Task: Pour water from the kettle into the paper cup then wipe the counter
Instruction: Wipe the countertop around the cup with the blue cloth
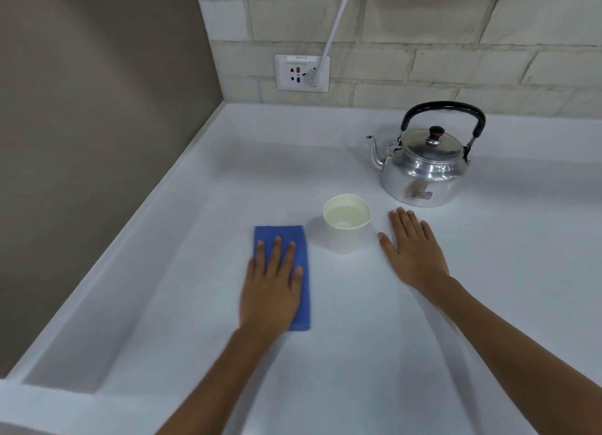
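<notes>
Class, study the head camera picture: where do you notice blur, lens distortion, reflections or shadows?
Head view: the left hand on the blue cloth looks slightly motion-blurred; the wide-angle lens bows the counter edges; the kettle shows bright reflections; the paper cup casts a soft shadow leftward; the right hand lies flat and looks sharper.

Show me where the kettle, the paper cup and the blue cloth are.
kettle [423, 170]: head view, on its shiny metal body.
paper cup [345, 239]: head view, on its white outer wall.
blue cloth [301, 252]: head view, on the bare right strip beside the fingers.
</notes>
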